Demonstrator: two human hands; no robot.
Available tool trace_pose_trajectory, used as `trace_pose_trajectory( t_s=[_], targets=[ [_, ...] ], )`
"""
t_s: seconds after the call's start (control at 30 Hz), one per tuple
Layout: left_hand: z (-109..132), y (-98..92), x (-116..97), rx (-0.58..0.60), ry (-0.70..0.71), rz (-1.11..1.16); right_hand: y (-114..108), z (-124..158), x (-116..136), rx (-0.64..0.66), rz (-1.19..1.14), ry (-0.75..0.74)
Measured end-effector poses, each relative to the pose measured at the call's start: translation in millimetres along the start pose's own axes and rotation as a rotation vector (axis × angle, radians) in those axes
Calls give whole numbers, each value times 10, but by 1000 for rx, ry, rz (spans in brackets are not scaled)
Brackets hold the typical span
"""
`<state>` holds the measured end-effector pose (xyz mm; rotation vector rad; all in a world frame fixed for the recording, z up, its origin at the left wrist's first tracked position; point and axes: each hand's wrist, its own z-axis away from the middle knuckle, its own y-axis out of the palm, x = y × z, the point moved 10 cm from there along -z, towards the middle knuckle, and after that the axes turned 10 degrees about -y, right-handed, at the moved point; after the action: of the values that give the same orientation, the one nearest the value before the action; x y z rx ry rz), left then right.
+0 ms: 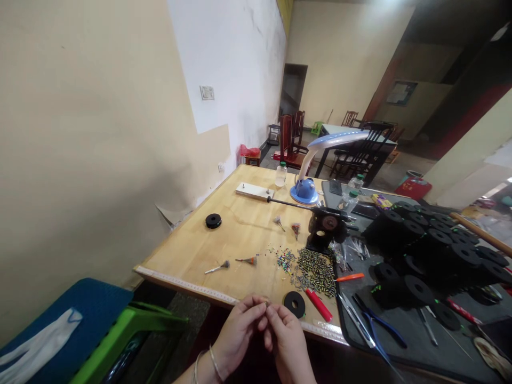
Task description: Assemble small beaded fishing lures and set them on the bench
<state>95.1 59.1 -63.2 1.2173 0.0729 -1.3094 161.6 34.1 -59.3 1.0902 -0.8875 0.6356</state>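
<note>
My left hand [240, 326], with bangles at its wrist, meets my right hand [285, 332] just off the front edge of the wooden table. Thumbs and fingertips of both are pinched together around something tiny, too small to name. Right beside my right hand lies a flat black spool [294, 304], and past it a red tube [319, 304]. Further in is a spread of small striped black-and-yellow pieces [316, 271], next to a scatter of tiny multicoloured bits [286, 260]. Two brush-like pieces, one with a white stem [217, 268] and one orange [248, 261], lie left of them.
A black hand-cranked device [328, 226] stands beyond the pieces, its rod reaching toward a white block [254, 191]. A blue lamp [304, 191] rises behind. Rightward, a dark mat carries pliers [380, 322], tweezers [356, 320] and stacked black spools [440, 250]. A wall borders the left.
</note>
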Motion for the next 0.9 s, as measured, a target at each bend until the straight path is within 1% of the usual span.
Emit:
trace_pose_trajectory(
  t_s=[0.13, 0.2, 0.33, 0.53, 0.67, 0.77, 0.8, 0.87, 0.9],
  targets=[
    [52, -108, -234, -97, 173, -217, -14, -9, -54, -1, -61, 64],
    [75, -100, -316, -98, 223, -320, -11, -12, -71, 14, -69, 82],
    [107, -52, -420, -84, 286, -448, 13, -18, -89, 49, -42, 85],
    [164, -43, -537, -102, 360, -546, 57, -28, -147, 116, 14, 99],
    [223, -34, -601, -110, 413, -607, 75, -38, -138, 141, 55, 90],
    [251, -55, -651, -130, 425, -559, 87, -49, -135, 155, 123, 97],
    [249, -65, -658, -125, 407, -518, 99, -52, -129, 169, 158, 99],
    [218, -76, -628, -82, 308, -403, 135, -63, -65, 212, 260, 63],
    [201, -71, -598, -49, 241, -337, 164, -70, 4, 238, 325, 15]
  ],
)
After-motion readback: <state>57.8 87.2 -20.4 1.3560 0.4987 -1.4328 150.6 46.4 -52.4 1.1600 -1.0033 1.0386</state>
